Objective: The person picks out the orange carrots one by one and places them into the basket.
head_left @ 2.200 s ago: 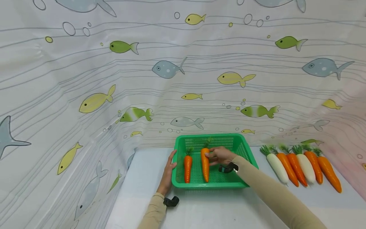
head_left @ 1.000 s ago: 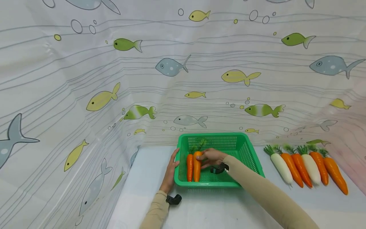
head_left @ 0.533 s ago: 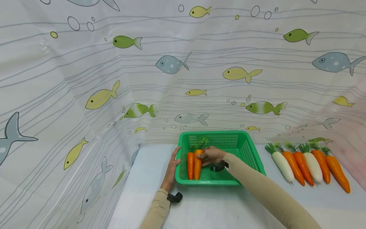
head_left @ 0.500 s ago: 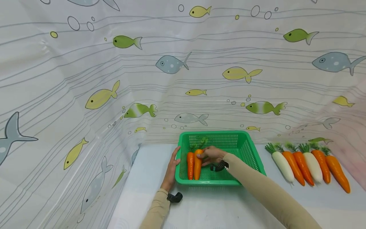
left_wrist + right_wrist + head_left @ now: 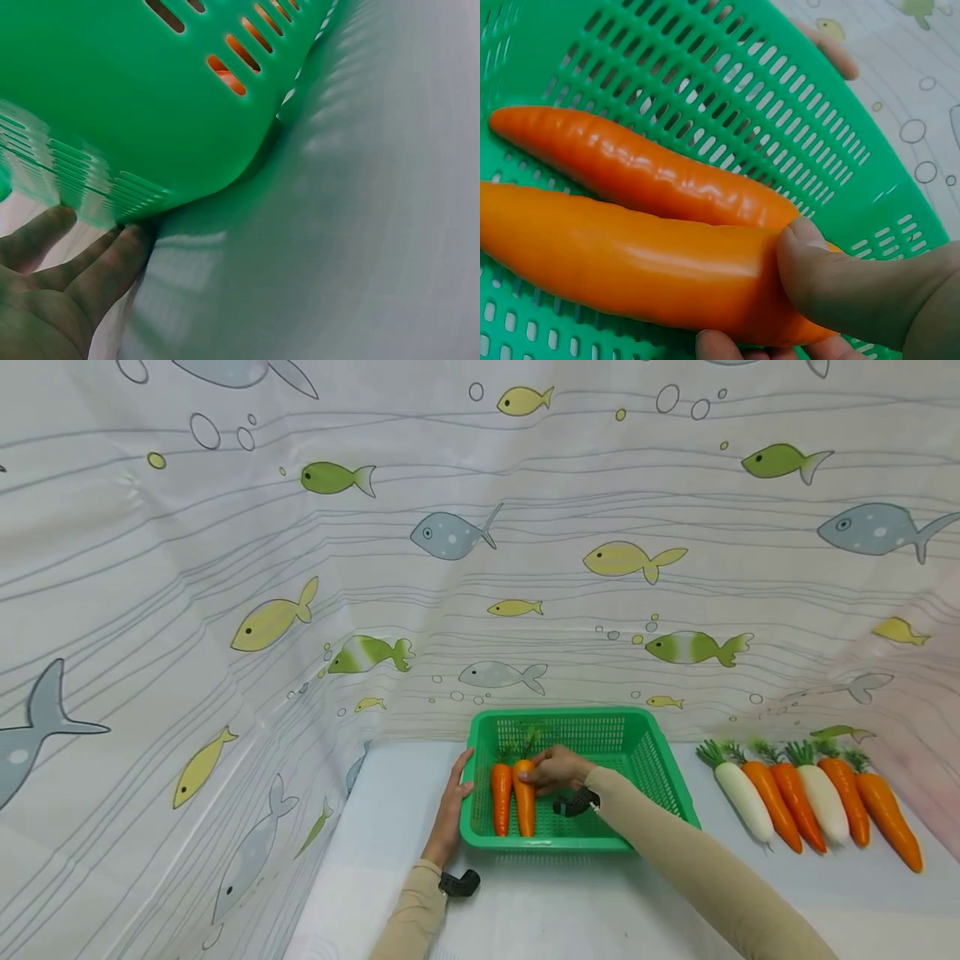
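My right hand (image 5: 561, 770) pinches an orange carrot (image 5: 524, 802) near its leafy top, inside a green plastic basket (image 5: 555, 843). In the right wrist view the thumb (image 5: 810, 277) presses on this carrot's thick end, with fingertips at its lower side. A second, redder carrot (image 5: 501, 800) lies close along its left, by the basket's left wall. My left hand (image 5: 448, 806) rests against that wall from outside, fingers extended. The left wrist view shows its fingertips (image 5: 127, 247) touching the slotted green side low down.
On the white table (image 5: 390, 802), right of the basket, lies a row of white radishes (image 5: 822, 802) and several carrots (image 5: 888, 818) with green tops. A fish-patterned sheet (image 5: 480, 568) rises behind and at the left.
My right hand has moved the carrot leftward, beside the redder one. Over the last half second its lower tip has swung slightly right. My left hand has stayed at the basket's side.
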{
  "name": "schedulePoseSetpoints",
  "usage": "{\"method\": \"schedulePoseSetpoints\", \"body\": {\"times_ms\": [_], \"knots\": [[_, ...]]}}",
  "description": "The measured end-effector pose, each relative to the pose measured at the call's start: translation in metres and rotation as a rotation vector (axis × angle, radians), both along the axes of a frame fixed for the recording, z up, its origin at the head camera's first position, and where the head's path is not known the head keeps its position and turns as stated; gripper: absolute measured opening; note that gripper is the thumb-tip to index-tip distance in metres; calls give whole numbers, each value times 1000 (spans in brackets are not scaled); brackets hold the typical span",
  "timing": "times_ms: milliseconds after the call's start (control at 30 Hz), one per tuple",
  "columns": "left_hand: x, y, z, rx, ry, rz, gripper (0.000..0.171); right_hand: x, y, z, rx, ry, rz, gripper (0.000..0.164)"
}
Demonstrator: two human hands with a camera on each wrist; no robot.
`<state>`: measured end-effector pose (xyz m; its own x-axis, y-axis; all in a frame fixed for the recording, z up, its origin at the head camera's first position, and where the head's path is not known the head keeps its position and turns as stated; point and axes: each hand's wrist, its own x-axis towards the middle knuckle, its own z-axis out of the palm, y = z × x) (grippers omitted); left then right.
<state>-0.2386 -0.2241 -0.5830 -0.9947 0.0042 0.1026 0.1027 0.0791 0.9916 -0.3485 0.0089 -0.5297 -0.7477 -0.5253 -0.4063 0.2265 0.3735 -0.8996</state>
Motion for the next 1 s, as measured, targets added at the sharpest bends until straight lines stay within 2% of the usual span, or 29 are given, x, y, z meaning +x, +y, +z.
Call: {"method": "schedulePoseSetpoints", "body": {"times_ms": [400,733,1000], "knots": [[1,1,-2,-10,-4,10,60,9,4,-2,105,77,-5,57],[1,0,-2,-23,18,12,61,5,6,-3,165,94,-11,55],[2,0,-1,-34,25,10,59,1,8,-2,197,88,19,63]]}}
